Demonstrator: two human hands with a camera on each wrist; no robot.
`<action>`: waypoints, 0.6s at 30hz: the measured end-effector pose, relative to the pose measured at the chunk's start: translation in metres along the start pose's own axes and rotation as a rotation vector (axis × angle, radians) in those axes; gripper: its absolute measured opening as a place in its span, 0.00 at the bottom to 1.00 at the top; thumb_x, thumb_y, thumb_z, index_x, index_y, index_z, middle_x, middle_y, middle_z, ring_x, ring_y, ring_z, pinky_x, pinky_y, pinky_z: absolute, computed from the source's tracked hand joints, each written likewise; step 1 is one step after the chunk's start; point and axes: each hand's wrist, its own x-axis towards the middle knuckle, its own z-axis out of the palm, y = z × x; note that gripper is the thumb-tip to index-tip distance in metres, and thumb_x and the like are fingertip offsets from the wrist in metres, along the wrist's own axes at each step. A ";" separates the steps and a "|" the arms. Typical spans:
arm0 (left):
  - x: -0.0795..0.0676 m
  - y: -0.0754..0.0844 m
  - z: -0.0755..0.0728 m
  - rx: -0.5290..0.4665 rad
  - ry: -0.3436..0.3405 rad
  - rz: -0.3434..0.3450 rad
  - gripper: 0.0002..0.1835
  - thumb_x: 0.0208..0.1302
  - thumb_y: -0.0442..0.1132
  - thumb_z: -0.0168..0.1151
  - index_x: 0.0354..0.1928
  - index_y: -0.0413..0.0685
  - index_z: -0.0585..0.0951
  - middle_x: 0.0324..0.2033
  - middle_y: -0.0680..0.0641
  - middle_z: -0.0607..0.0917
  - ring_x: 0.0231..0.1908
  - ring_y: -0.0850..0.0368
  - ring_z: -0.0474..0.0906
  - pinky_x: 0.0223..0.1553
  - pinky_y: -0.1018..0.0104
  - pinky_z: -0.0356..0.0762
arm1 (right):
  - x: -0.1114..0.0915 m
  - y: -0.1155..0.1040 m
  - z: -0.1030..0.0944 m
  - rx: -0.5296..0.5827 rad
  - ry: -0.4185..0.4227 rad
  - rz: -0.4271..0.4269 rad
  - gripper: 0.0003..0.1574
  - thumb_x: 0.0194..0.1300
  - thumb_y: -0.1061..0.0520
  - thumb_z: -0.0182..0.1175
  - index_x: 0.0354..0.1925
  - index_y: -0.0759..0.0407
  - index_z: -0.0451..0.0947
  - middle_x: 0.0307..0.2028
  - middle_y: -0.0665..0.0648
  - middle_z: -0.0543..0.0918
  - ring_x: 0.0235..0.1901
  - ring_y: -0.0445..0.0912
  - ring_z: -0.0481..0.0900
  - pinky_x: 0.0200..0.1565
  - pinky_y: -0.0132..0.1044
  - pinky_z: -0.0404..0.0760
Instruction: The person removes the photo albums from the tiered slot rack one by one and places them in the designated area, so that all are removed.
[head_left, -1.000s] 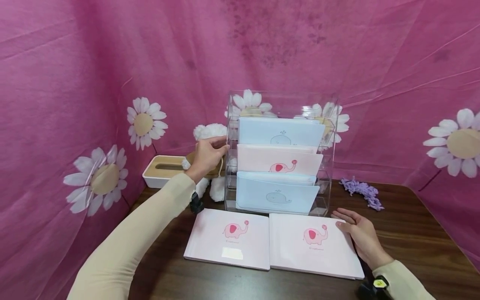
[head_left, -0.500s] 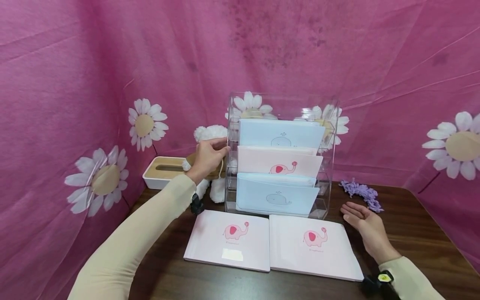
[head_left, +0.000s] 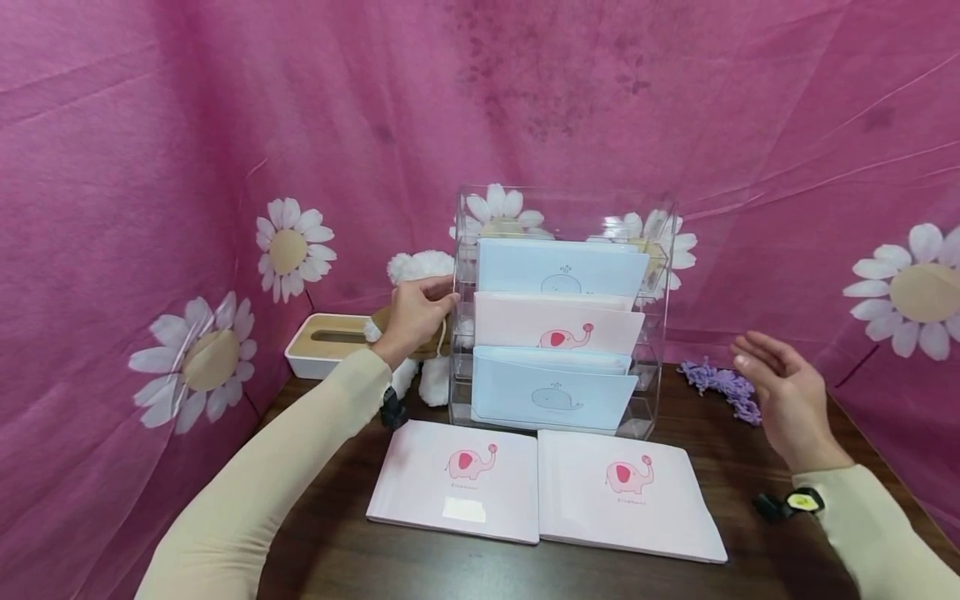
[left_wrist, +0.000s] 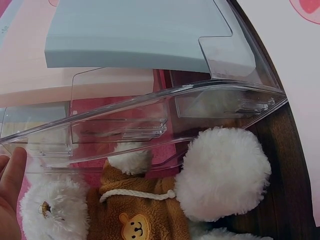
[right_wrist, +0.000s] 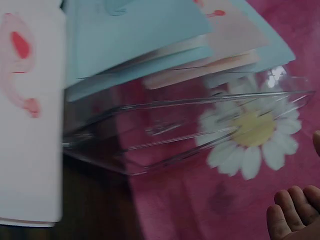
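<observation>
My left hand (head_left: pixel 415 315) is at the left side of a clear acrylic file rack (head_left: pixel 663 333), its thumb and fingers pinching the side edge. In the left wrist view, fingertips (left_wrist: pixel 15 170) meet the rack's side panel. Tiered in the rack stand a blue whale folder (head_left: pixel 551 392) at the front, a pink elephant folder (head_left: pixel 517 321) behind it and another blue whale folder (head_left: pixel 517 262) at the back. My right hand (head_left: pixel 795 408) is raised at the right, fingers relaxed and holding nothing. Two pink elephant booklets (head_left: pixel 427 483) (head_left: pixel 585 508) lie side by side before the rack.
A white plush toy in a brown hoodie (left_wrist: pixel 150 200) sits left of the rack. Beside it stands a white tissue box with a wooden lid (head_left: pixel 307 365). A purple fuzzy bundle (head_left: pixel 720 387) lies at the right rear. Pink flowered cloth (head_left: pixel 360 125) hangs behind the table.
My right hand has left the right booklet's edge, moving up and to the right. The left hand stays at the rack's side, and the rack and booklets keep their places.
</observation>
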 end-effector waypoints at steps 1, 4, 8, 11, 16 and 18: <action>0.000 0.000 0.000 0.001 -0.001 0.001 0.20 0.64 0.36 0.69 0.59 0.44 0.84 0.51 0.41 0.89 0.54 0.51 0.87 0.55 0.59 0.86 | 0.005 -0.005 0.004 0.023 -0.005 -0.017 0.26 0.68 0.81 0.47 0.58 0.66 0.77 0.49 0.58 0.89 0.50 0.44 0.88 0.55 0.28 0.84; 0.000 -0.001 0.000 0.002 -0.003 -0.003 0.20 0.65 0.36 0.69 0.59 0.45 0.84 0.51 0.42 0.89 0.54 0.51 0.87 0.54 0.60 0.86 | 0.023 -0.019 0.017 0.073 -0.017 -0.073 0.27 0.67 0.83 0.47 0.59 0.70 0.76 0.49 0.62 0.89 0.50 0.48 0.89 0.56 0.31 0.84; -0.001 0.000 0.000 -0.003 0.002 -0.007 0.20 0.64 0.36 0.69 0.58 0.44 0.85 0.51 0.42 0.90 0.53 0.51 0.87 0.55 0.60 0.86 | 0.047 -0.036 0.038 0.098 -0.022 -0.135 0.27 0.64 0.85 0.48 0.59 0.74 0.74 0.49 0.65 0.88 0.50 0.51 0.88 0.54 0.32 0.85; -0.001 0.000 0.000 -0.003 0.004 -0.009 0.20 0.64 0.36 0.69 0.58 0.44 0.85 0.50 0.42 0.90 0.53 0.51 0.87 0.55 0.60 0.86 | 0.062 -0.047 0.052 0.105 -0.030 -0.164 0.27 0.63 0.85 0.50 0.59 0.76 0.73 0.49 0.67 0.87 0.49 0.52 0.88 0.53 0.33 0.86; -0.001 0.001 0.000 0.005 0.003 -0.010 0.20 0.64 0.37 0.70 0.58 0.44 0.85 0.50 0.42 0.90 0.53 0.52 0.87 0.54 0.59 0.86 | 0.083 -0.058 0.073 0.123 -0.057 -0.170 0.27 0.63 0.84 0.50 0.60 0.77 0.71 0.50 0.68 0.86 0.52 0.54 0.87 0.56 0.34 0.85; -0.001 0.002 0.000 0.008 0.001 -0.009 0.20 0.64 0.37 0.70 0.58 0.45 0.85 0.51 0.42 0.90 0.53 0.52 0.87 0.54 0.60 0.86 | 0.090 -0.059 0.079 0.128 -0.073 -0.165 0.27 0.64 0.84 0.51 0.61 0.77 0.71 0.51 0.68 0.86 0.53 0.54 0.86 0.57 0.34 0.85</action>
